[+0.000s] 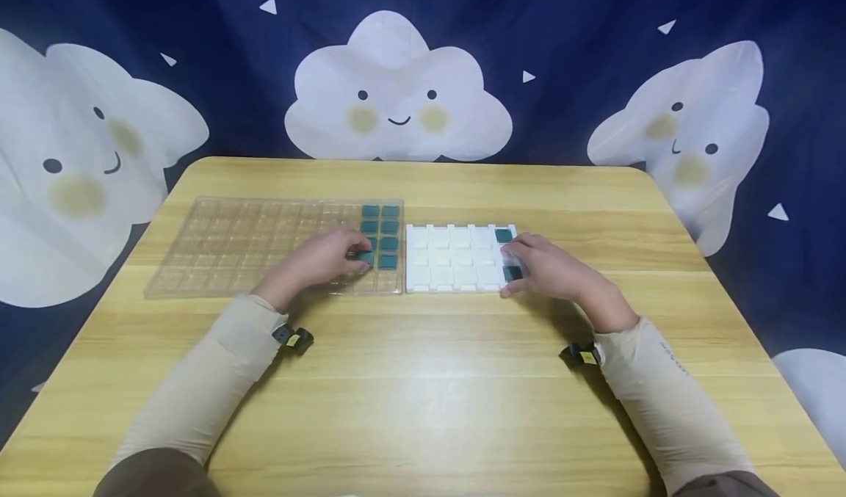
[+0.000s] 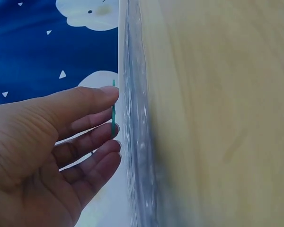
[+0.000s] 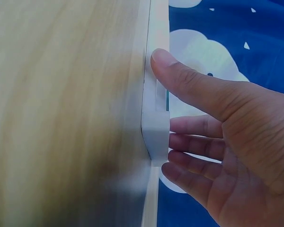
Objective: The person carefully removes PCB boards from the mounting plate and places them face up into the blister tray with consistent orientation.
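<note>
My left hand (image 1: 325,256) pinches a thin green square tile (image 2: 113,111) between thumb and fingertips. Its fingers are over the clear plastic tray (image 1: 400,283). Two columns of green tiles (image 1: 388,244) lie at that tray's right end. Beside it stands a white slotted tray (image 1: 456,258), which my right hand (image 1: 551,268) holds at the right end. In the right wrist view, the thumb lies along the tray's near wall (image 3: 155,139), with the fingertips near its top and end. Two green tiles (image 1: 504,236) show at the white tray's right end, one partly covered by the fingers.
Both trays stand on a wood-grain table (image 1: 423,394). A dark blue curtain (image 1: 562,12) with smiling clouds hangs behind the table's far edge. Small black wrist cameras (image 1: 294,338) sit on both forearms, over beige sleeves (image 1: 198,387).
</note>
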Demonstrator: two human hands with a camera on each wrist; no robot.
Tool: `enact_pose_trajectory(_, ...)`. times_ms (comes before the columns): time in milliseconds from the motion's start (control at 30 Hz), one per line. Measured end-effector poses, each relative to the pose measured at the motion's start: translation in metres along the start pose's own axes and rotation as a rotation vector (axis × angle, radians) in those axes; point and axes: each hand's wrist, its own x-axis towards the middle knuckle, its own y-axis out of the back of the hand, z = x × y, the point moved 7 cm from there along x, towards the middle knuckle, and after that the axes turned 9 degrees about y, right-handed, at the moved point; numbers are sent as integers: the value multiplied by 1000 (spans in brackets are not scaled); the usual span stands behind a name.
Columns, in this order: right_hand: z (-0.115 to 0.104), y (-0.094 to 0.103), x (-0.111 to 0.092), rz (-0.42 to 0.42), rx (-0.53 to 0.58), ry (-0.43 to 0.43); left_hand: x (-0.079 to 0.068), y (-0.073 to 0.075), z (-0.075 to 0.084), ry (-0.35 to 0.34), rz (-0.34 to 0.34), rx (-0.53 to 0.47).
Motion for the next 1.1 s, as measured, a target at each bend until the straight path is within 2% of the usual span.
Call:
enact_pose_trajectory(400,-3,-1,-2,12,-29,24,1,-3,3,-18,8,49)
enact_pose_trajectory(733,-2,0,-2,0,-6,-6,1,-3,5,-12,14,37)
enact_pose_trajectory(933,-1,1,-2,-8,7,-8,-3,-1,21,-24,23,86)
enact_pose_trajectory(1100,0,0,-2,-20,13,-4,-2,1,37,-29,37,70)
